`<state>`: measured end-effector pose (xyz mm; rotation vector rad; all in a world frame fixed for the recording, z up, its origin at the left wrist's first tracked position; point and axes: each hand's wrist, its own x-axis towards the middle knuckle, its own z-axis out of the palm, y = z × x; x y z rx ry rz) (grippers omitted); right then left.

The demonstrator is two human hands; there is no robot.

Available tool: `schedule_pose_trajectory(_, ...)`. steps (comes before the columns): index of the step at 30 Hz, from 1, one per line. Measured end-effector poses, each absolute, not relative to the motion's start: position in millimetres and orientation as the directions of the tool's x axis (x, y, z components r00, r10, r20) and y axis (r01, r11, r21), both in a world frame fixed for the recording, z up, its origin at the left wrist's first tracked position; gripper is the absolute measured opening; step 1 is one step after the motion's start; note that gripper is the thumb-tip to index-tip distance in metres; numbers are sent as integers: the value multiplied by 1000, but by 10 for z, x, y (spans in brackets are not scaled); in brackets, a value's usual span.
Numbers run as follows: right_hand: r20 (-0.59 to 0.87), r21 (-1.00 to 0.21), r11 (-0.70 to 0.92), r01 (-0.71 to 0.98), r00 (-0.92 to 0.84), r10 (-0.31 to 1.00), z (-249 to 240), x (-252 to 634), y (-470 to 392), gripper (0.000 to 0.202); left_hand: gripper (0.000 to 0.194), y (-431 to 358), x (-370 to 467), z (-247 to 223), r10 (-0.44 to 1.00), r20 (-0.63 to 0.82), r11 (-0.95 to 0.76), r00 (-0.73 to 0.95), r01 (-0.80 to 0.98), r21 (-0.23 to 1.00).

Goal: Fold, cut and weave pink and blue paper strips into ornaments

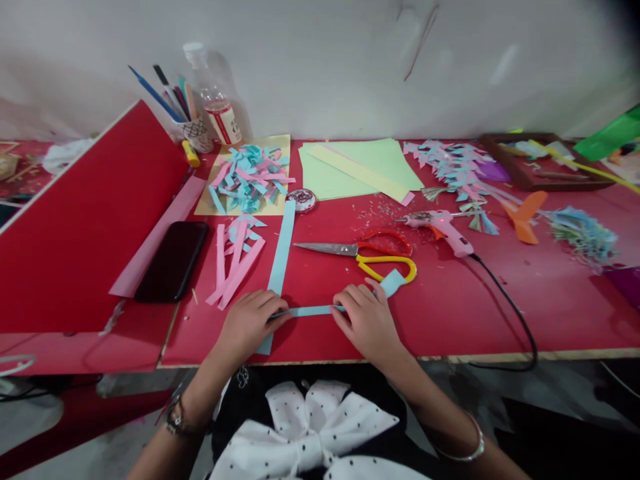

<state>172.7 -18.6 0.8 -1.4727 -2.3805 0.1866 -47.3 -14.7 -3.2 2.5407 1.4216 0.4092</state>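
A narrow light-blue paper strip [311, 311] is stretched between my two hands, low over the front of the red table. My left hand [255, 323] pinches its left end. Fingers of my right hand [367, 319] are closed on it further right, and a wider blue end [393, 283] sticks out past them. Another blue paper strip [283, 247] lies on the table, passing under my left hand. Scissors [350, 249] with one red and one yellow handle rest beyond my right hand. Pink paper strips [235, 267] lie beyond my left hand.
A pink glue gun [435, 223] lies at right, its black cord running to the front edge. Behind are cut paper pieces [250, 177], green sheets [340, 183] and a bottle [217, 107]. A black phone [173, 262] and a leaning red board [95, 233] occupy the left.
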Motion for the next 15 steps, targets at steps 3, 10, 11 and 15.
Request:
schedule_pose_trajectory(3, 261, -281, 529, 801, -467, 845, 13, 1631, -264, 12, 18, -187, -455, -30, 834, 165, -551, 526, 787, 276)
schedule_pose_trajectory(10, 263, -280, 562, 778, -501, 825, -17, 1443, -259, 16, 21, -198, -515, -29, 866, 183, -498, 466, 765, 409)
schedule_pose_trajectory(11, 266, -272, 555, 786, -493, 828, -17, 1431, -242, 16, 23, -200, -548, -32, 880, 174, -472, 441, 774, 423)
schedule_pose_trajectory(15, 255, -238, 532, 813, -476, 842, -8, 1397, -187, 18, 25, -220, -634, -44, 925, 159, -379, 344, 823, 424)
